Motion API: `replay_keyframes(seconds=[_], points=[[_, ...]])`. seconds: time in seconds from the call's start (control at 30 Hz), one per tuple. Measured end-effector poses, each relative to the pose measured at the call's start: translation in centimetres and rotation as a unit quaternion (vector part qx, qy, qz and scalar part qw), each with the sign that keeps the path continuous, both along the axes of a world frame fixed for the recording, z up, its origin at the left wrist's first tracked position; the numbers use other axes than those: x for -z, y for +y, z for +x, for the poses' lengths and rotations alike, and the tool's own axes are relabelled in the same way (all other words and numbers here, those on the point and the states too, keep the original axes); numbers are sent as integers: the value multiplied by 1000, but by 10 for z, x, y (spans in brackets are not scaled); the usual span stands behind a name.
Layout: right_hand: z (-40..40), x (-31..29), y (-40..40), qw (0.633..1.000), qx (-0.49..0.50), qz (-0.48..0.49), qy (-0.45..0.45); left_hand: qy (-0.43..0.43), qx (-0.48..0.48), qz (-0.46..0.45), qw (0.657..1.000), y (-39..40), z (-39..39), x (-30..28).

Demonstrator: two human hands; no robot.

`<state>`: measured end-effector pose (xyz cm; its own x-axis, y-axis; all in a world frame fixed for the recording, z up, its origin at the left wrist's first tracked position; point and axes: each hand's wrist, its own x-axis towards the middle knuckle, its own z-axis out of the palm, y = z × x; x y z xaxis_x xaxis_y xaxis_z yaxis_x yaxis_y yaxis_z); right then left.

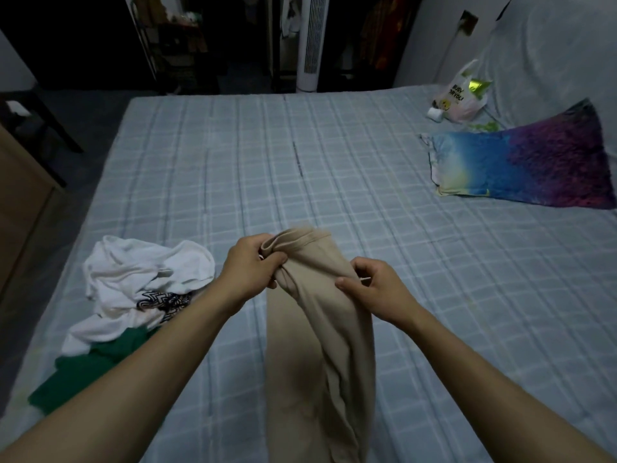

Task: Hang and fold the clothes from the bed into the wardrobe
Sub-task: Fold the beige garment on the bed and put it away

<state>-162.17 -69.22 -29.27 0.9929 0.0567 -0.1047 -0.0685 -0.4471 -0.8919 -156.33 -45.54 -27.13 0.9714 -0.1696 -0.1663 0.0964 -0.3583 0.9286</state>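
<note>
Gripping a beige garment [320, 329] above the bed [233, 155], both hands' fingers curled into its cloth: left hand [248, 270], right hand [377, 290].
White clothes [140, 272] and green cloth [86, 365] lie at 9 o'clock; pillow [521, 165] and plastic bag [459, 95], contents unclear, at 2.

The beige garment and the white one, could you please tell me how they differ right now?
The beige garment is held up by both hands, left and right; the white garment lies untouched. Beige hangs long and plain; white is crumpled and shows a black print. Both are over the bed.

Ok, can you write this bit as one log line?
left hand: grips beige cloth garment | right hand: pinches it | pile: white and green clothes
</note>
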Motion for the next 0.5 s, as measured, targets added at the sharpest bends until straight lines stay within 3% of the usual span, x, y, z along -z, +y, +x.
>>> replay_keyframes(seconds=[0.2, 0.37, 0.5], points=[[52, 48, -10, 997, 45, -54, 33, 24, 3, 30, 999, -15, 62, 43], [97, 105, -10, 983, 83, -142, 78, 65, -85, 230, 967, -24, 104, 113], [71, 145, -25, 978, 74, -167, 101, 114, -46, 242, 962, -19, 78, 164]])
